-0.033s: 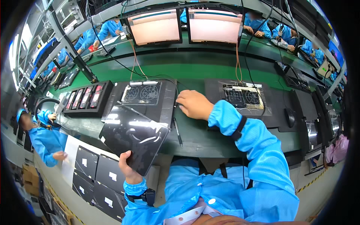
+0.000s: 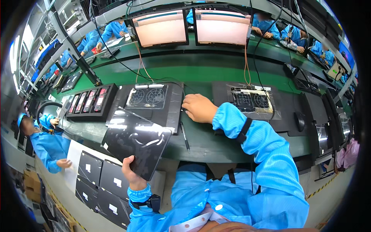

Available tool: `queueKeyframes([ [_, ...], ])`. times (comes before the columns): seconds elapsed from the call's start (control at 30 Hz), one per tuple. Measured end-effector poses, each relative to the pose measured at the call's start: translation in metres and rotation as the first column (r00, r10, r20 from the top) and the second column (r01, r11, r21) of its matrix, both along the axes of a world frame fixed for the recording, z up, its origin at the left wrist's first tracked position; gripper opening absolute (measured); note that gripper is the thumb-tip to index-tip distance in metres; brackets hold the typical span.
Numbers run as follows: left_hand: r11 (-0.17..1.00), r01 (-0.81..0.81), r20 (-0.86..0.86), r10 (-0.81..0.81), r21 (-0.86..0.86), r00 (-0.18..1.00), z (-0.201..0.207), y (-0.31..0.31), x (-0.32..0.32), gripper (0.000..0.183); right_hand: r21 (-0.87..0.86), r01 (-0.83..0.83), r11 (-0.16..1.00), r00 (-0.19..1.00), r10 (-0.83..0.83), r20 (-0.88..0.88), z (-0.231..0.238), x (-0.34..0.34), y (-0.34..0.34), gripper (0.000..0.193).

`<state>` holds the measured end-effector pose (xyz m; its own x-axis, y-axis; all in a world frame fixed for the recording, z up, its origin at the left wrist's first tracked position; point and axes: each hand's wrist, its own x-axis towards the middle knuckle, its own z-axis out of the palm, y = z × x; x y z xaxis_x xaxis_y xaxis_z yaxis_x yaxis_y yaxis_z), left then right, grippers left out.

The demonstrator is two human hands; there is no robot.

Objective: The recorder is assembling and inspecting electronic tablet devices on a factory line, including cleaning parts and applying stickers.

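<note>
My left hand (image 2: pixel 133 174) grips the lower edge of a glossy black flat panel (image 2: pixel 137 141), its thumb lying over the face. Light streaks and film-like creases show on the panel, which is tilted over the bench's front edge. My right hand (image 2: pixel 199 108) is closed, fingertips pinched on what looks like the end of a thin black cable (image 2: pixel 183 94), beside the left black mat (image 2: pixel 176 104). On that mat lies a clear-covered plate with two round target patterns (image 2: pixel 146 96). A pen (image 2: pixel 185 136) rests on the green bench below my right fingertips.
A second patterned plate (image 2: pixel 252 99) and a black mouse (image 2: pixel 299 121) sit at right. A black tray with several slotted pieces (image 2: pixel 91 102) stands at left. Black panels (image 2: pixel 90 167) lie on a white surface lower left. Two monitors (image 2: pixel 159 28) hang ahead. A co-worker (image 2: pixel 44 143) stands at left.
The view has shifted very slightly. The black panel has tilted a little, its right corner moving slightly left. Both hands keep their grip.
</note>
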<state>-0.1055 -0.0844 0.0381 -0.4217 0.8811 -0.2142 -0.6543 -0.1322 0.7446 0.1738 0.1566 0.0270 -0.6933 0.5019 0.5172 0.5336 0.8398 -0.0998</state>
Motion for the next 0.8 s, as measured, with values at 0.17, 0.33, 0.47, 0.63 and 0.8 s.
queueKeyframes([
  [0.17,0.991,-0.080,0.097,0.070,0.107,0.993,-0.003,0.012,-0.026,0.037,0.112,-0.063,0.992,0.948,0.025,0.317,-0.013,-0.019,0.018,0.020],
  [0.33,0.960,0.005,0.259,-0.080,0.278,0.962,-0.003,0.030,-0.036,0.041,0.122,-0.058,0.991,0.951,0.018,0.307,0.006,-0.022,0.014,0.016],
  [0.47,0.962,0.003,0.356,-0.104,0.274,0.929,0.008,0.049,-0.023,0.032,-0.118,-0.030,0.993,0.996,0.040,0.081,0.044,-0.028,-0.020,0.017],
  [0.63,0.953,-0.018,0.370,-0.100,0.302,0.924,0.009,0.070,-0.001,0.021,-0.459,-0.241,0.855,0.896,0.015,-0.444,0.076,-0.056,-0.088,0.026],
  [0.8,0.943,-0.014,0.371,-0.117,0.333,0.921,0.009,0.069,0.007,0.023,-0.390,-0.273,0.879,0.861,0.043,-0.507,0.069,-0.068,-0.098,0.022],
])
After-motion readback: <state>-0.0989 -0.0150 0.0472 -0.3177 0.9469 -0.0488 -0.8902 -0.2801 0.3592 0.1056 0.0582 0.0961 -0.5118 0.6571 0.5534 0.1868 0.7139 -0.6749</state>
